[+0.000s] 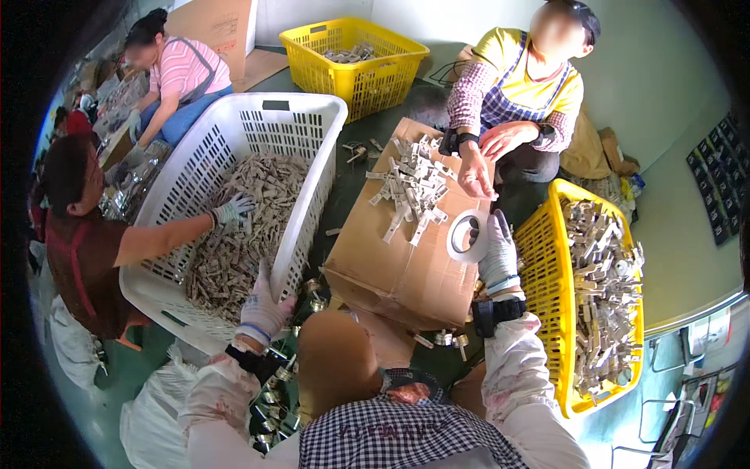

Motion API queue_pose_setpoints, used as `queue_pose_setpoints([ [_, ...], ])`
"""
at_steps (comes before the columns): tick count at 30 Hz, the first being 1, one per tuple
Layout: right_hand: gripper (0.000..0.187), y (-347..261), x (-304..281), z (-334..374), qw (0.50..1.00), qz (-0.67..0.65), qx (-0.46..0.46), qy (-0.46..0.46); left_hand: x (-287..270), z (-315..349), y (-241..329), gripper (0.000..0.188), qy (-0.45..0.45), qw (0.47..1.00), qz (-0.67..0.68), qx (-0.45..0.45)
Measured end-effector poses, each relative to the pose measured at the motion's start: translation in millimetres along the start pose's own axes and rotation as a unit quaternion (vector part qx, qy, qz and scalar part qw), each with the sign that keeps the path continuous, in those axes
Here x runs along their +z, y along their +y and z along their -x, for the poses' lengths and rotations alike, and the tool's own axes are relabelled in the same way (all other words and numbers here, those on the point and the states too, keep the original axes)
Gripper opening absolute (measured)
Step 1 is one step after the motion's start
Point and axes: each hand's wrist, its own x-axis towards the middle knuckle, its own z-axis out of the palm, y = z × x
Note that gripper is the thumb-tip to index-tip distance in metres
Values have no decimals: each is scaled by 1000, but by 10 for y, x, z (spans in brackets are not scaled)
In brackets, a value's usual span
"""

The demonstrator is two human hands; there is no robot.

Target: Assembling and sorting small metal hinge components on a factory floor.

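On the left, a co-worker's gloved hand (233, 209) lies on small metal pieces (254, 191) in a big white basket (316, 184); the heap hides most of its bottom. The person's left hand (266, 309), in a white glove, looks open by the basket's near edge, but I cannot tell if they touch. A brown knee (334, 363) hides some floor. Next, pale metal clips (414, 184) lie in a messy pile on a cardboard box (375, 242). The tape roll (473, 253) is near its right edge, just below another worker's bare hand (475, 172). The person's right hand (498, 254) has straight fingers beside the tape; I cannot tell if it grips it. Last, metal parts (601, 297) fill a yellow basket (545, 273)
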Motion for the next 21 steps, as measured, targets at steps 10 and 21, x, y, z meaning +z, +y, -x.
queue_pose_setpoints([
  [10, 74, -246, -75, 1437, 964, 119, -198, -134, -43, 71, 2, 94, 21, 999, -29, 8],
  [21, 56, 609, -856, 2581, 984, 123, 84, -95, 15, -22, -64, 87, 35, 996, -72, 51],
])
